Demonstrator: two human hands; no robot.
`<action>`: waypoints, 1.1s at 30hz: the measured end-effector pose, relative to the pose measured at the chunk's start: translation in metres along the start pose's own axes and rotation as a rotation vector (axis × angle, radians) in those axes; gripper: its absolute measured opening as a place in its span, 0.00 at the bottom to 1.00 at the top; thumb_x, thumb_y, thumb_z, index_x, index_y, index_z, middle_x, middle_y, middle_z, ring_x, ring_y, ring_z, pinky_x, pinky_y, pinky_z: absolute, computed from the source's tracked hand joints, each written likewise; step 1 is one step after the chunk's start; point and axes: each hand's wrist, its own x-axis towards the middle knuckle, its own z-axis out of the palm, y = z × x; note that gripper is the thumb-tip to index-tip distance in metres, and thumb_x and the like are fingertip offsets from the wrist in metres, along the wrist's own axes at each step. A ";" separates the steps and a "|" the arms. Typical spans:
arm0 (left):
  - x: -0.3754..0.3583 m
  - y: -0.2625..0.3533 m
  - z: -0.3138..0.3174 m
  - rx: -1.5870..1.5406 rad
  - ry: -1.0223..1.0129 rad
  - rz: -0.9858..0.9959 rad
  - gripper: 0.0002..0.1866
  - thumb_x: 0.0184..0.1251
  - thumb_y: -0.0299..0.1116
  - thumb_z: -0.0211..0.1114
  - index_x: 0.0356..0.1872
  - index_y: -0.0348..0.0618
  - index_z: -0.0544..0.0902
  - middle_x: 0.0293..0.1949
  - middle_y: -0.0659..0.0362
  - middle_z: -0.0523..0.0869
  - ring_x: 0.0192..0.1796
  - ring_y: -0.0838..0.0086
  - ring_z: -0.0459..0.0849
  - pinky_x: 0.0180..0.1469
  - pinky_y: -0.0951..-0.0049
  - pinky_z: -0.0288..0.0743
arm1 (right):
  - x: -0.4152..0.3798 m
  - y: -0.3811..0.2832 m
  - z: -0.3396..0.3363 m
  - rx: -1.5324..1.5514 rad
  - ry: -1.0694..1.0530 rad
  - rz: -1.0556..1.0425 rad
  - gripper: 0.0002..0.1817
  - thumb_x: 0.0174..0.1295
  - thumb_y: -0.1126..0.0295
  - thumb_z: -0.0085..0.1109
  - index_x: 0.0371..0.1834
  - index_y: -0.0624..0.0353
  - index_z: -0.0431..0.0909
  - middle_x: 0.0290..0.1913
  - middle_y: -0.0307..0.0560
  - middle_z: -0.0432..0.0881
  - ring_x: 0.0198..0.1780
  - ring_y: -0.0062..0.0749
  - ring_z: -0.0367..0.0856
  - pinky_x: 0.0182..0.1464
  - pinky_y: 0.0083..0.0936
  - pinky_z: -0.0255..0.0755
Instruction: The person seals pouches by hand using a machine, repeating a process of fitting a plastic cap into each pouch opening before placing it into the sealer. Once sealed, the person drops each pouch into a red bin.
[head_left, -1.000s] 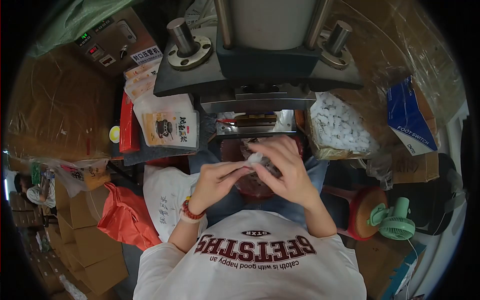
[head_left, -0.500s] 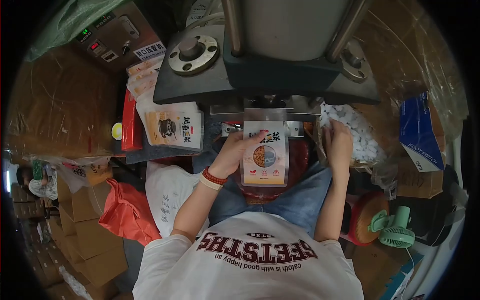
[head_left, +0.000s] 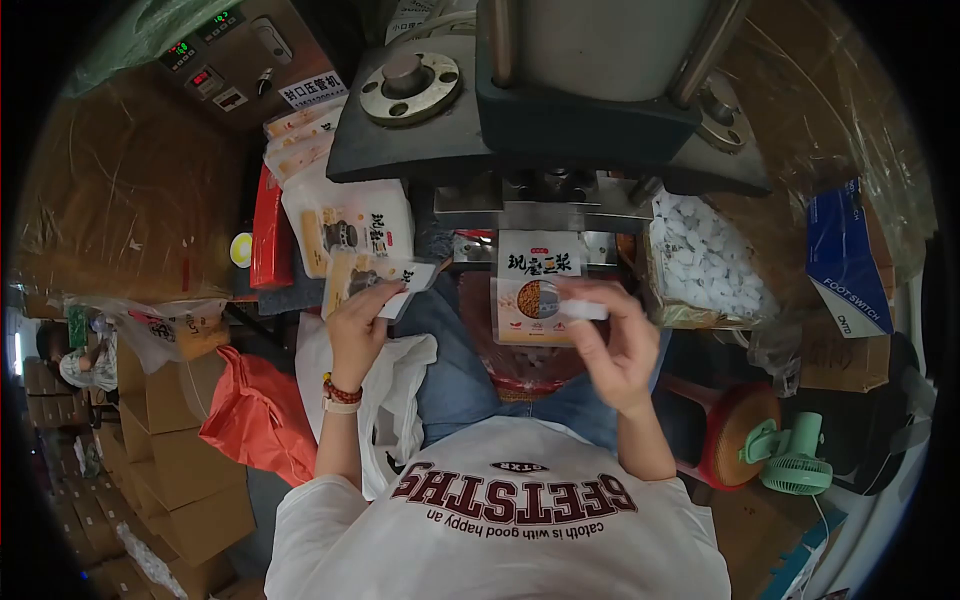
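My left hand (head_left: 362, 328) is closed on a printed plastic pouch (head_left: 372, 282), just in front of a stack of similar pouches (head_left: 345, 228). Between the thumb and fingers of my right hand (head_left: 625, 352) is a small white plastic piece (head_left: 583, 309), blurred by motion. Behind those fingers, another printed pouch (head_left: 520, 322) with a round window hangs at the front of the press machine (head_left: 590, 125). Part of this pouch is hidden by my right hand.
An open box of small white plastic pieces (head_left: 712, 262) stands to the right. Further right are a blue carton (head_left: 848, 262) and a green fan (head_left: 797, 462). A red box (head_left: 270, 235) and a control panel (head_left: 235, 75) are at left. Below lies a red bag (head_left: 255, 415).
My left hand has left the pouch at the machine and moved left, now holding another pouch. My right hand has come out of the box with a white plastic piece. The view has shifted slightly.
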 end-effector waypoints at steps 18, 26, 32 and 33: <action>0.042 0.104 0.093 -1.235 -0.322 -0.550 0.12 0.67 0.34 0.66 0.41 0.33 0.85 0.35 0.58 0.88 0.35 0.82 0.85 0.37 0.80 0.78 | 0.009 0.004 -0.041 -0.523 0.170 0.170 0.19 0.59 0.72 0.64 0.53 0.62 0.76 0.54 0.53 0.77 0.53 0.48 0.77 0.56 0.33 0.69; 0.079 0.093 0.095 -1.477 -0.383 -0.659 0.14 0.65 0.33 0.67 0.45 0.33 0.82 0.42 0.55 0.87 0.41 0.75 0.87 0.43 0.76 0.81 | 0.006 0.065 -0.087 -1.245 0.127 0.436 0.11 0.60 0.71 0.59 0.43 0.65 0.79 0.41 0.56 0.80 0.46 0.54 0.78 0.52 0.41 0.71; 0.058 0.053 0.055 -0.255 0.110 -0.243 0.31 0.60 0.42 0.71 0.61 0.37 0.73 0.64 0.47 0.73 0.64 0.64 0.74 0.57 0.66 0.72 | 0.001 0.082 -0.105 -1.178 0.045 0.372 0.10 0.61 0.72 0.56 0.44 0.64 0.80 0.43 0.56 0.80 0.46 0.51 0.77 0.49 0.41 0.71; 0.052 0.046 0.040 -0.256 0.106 -0.243 0.31 0.60 0.42 0.71 0.61 0.37 0.73 0.64 0.47 0.73 0.64 0.64 0.74 0.57 0.66 0.72 | 0.001 0.080 -0.106 -1.191 0.035 0.335 0.11 0.61 0.72 0.55 0.44 0.64 0.79 0.42 0.56 0.80 0.46 0.51 0.77 0.49 0.41 0.71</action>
